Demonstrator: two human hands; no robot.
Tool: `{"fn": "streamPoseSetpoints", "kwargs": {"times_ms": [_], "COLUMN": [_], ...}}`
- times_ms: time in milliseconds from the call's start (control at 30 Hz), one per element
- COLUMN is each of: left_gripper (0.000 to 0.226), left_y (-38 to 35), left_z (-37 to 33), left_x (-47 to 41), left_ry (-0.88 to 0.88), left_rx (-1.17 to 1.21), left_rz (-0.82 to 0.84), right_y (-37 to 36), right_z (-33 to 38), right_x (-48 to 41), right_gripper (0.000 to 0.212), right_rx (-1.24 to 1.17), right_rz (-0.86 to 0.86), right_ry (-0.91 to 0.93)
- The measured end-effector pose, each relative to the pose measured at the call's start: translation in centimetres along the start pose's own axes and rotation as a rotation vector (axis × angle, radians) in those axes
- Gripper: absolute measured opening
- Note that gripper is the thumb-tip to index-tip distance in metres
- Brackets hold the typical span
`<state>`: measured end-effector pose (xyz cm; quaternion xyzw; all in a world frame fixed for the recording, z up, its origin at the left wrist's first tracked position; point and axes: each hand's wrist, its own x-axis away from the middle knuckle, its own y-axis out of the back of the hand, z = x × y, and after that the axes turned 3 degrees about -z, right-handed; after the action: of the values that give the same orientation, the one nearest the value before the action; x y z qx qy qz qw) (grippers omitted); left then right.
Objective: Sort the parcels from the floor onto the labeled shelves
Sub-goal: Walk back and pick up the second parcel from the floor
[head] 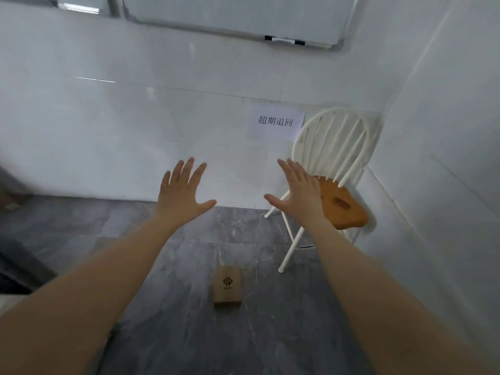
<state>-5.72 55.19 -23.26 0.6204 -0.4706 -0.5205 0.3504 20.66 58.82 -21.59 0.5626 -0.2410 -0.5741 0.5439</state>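
A small brown cardboard parcel (227,289) with a black diamond logo lies flat on the grey marble floor (173,336), between my two forearms. My left hand (180,191) is stretched forward, palm down, fingers spread, holding nothing. My right hand (297,192) is likewise stretched out with spread fingers and holds nothing. Both hands hover well above and beyond the parcel, toward the white wall. No shelves are visible.
A white spindle-back chair (335,147) with an orange-brown seat stands in the right corner. A paper sign (276,122) with printed characters is stuck to the wall. A whiteboard (243,14) hangs above. Part of a cardboard box (10,201) shows at the left edge.
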Motion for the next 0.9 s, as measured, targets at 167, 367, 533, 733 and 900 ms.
{"fn": "streamPoseSetpoints", "kwargs": {"times_ms": [167,367,533,733,900], "left_gripper": [0.085,0.083,0.084,0.083,0.083], "left_y": [-6.0,-14.4,-23.7,-38.5,-52.9], "left_z": [3.6,7.1,9.5,11.8,13.6], "left_x": [-3.8,-8.6,-10.1,-7.2,-2.4], "left_ry": [-0.015,-0.049,-0.026,-0.009,0.004], "left_rx": [-0.005,0.046,0.044,0.067,0.081], "left_rz": [0.100,0.211,0.269,0.342,0.405], "right_y": [-7.7,-16.2,-24.4,-37.9,-51.2], "right_z": [-1.1,-2.9,-5.5,-10.6,-14.8], "right_x": [-3.0,-5.3,-5.7,-2.1,4.1], "right_gripper": [0.084,0.091,0.089,0.088,0.087], "right_rx": [-0.044,-0.095,-0.105,-0.082,-0.071], "right_rz": [0.079,0.184,0.217,0.316,0.412], "right_ry": [-0.035,-0.107,-0.181,-0.201,-0.244]}}
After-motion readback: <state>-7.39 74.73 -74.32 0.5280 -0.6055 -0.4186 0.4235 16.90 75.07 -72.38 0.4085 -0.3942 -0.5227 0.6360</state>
